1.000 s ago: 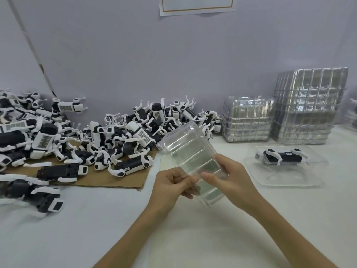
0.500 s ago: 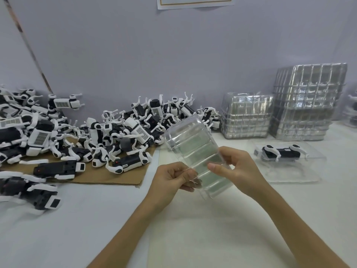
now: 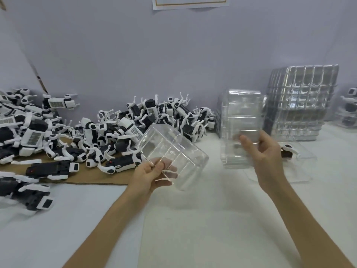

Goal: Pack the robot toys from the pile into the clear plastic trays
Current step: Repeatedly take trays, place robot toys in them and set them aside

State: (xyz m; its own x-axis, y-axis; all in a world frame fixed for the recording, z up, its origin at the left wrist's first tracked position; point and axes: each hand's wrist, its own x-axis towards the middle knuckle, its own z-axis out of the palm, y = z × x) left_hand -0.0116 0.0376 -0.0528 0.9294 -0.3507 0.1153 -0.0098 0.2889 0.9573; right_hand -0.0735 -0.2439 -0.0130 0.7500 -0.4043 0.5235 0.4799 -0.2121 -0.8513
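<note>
My left hand (image 3: 152, 175) pinches the near edge of one clear plastic tray (image 3: 173, 153), tilted above the table in front of the pile. My right hand (image 3: 260, 151) grips a small stack of clear trays (image 3: 239, 120), held upright and apart from the single tray. The pile of black-and-white robot toys (image 3: 108, 132) lies on brown cardboard (image 3: 81, 178) at the left. One robot toy (image 3: 287, 150) sits in a clear tray (image 3: 301, 163) on the table, partly hidden behind my right hand.
A tall stack of clear trays (image 3: 301, 101) stands at the back right against the wall, with a lower stack behind the held trays. More packed toys (image 3: 349, 107) sit at the far right edge. Loose robot toys (image 3: 29, 192) lie at the near left.
The nested trays have come apart: my left hand now holds a single tray, and my right hand has carried the other trays up and to the right.
</note>
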